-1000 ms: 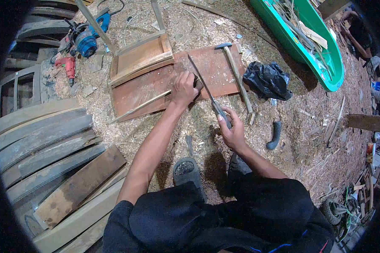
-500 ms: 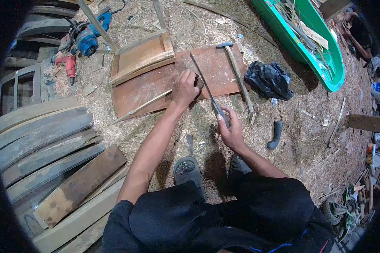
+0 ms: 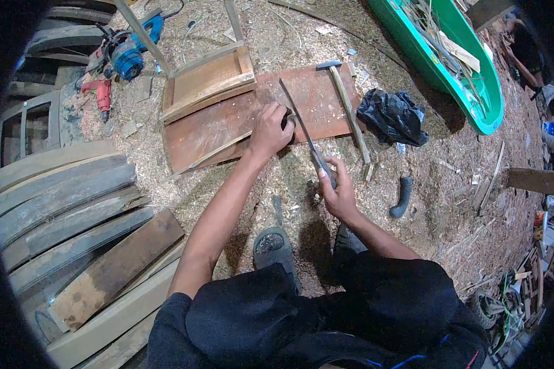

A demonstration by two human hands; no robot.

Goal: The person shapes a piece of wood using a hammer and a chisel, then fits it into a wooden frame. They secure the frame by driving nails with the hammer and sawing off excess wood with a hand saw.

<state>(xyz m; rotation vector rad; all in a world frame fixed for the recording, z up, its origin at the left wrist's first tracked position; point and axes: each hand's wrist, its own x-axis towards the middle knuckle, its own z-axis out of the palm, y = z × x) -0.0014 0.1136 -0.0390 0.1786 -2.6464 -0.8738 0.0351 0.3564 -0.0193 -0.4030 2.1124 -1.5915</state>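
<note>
My left hand [image 3: 269, 132] is closed round a thin wooden strip [image 3: 218, 150], which slants out to the lower left along the near edge of a reddish-brown board [image 3: 209, 132]. A dark end shows beside its thumb. In my closed right hand [image 3: 338, 190] is a long narrow-bladed tool [image 3: 303, 126] with a dark handle, its blade pointing up and away, right beside my left fingers. The blade's kind, knife or saw, I cannot tell. A hammer [image 3: 349, 114] with a wooden handle lies across the board's right end.
A wooden frame piece [image 3: 209, 92] rests on the board's far left. Beyond are a red drill [image 3: 103, 98] and a blue power tool [image 3: 126, 58]. A black plastic bag [image 3: 393, 117], a dark curved handle [image 3: 401, 197] and a green tub [image 3: 489, 114] lie rightward; curved timbers [image 3: 61, 190] are stacked left.
The wooden strip's outer end has shifted slightly right and up, and my left hand has turned a little. The blade tip has moved slightly right.
</note>
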